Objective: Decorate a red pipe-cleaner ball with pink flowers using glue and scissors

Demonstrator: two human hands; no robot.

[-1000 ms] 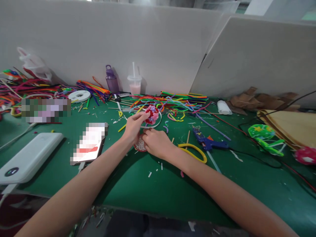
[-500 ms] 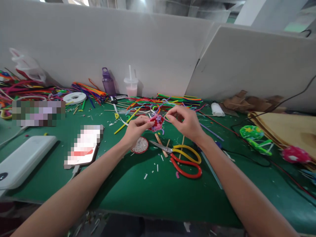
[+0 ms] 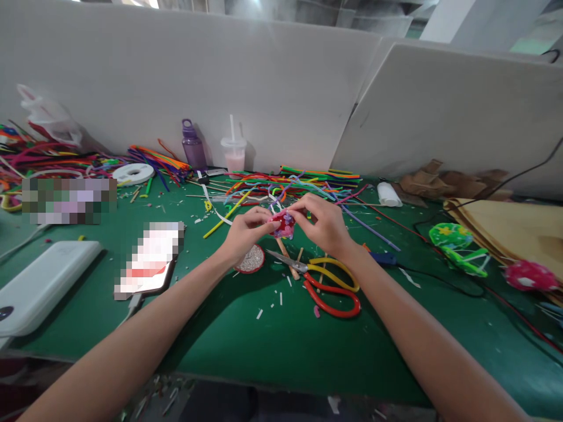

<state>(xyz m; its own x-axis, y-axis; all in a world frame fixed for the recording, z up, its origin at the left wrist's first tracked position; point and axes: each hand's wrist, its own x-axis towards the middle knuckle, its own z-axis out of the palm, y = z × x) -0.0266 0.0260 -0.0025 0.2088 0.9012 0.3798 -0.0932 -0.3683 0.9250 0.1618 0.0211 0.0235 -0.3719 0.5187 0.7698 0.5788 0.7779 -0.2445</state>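
Observation:
My left hand (image 3: 244, 234) pinches a small red craft piece (image 3: 277, 224) decorated with pink and purple fuzzy pipe-cleaner shapes. At the piece's upper edge, the thumb and forefinger of my right hand (image 3: 323, 225) are closed on a pink pipe cleaner (image 3: 281, 214), partly hidden by the fingers. Both hands are raised over the table. Below them lie scissors (image 3: 300, 266) with one yellow and one red handle loop, blades parted. A round glittery disc (image 3: 250, 259) with a red rim rests under my left hand, and a wooden stick (image 3: 288, 258) passes beneath the scissors.
Many coloured pipe cleaners (image 3: 250, 184) lie behind my hands. A purple bottle (image 3: 193, 146) and a lidded cup (image 3: 233, 155) stand against the partition. Left are a phone (image 3: 152, 258) and a white power bank (image 3: 48, 287). A blue corded tool (image 3: 382, 258) lies beside my right forearm.
My right hand has moved left and slightly down, bringing the pink pipe cleaner against the red craft piece. The piece has shifted slightly right. The blue corded tool shows more now.

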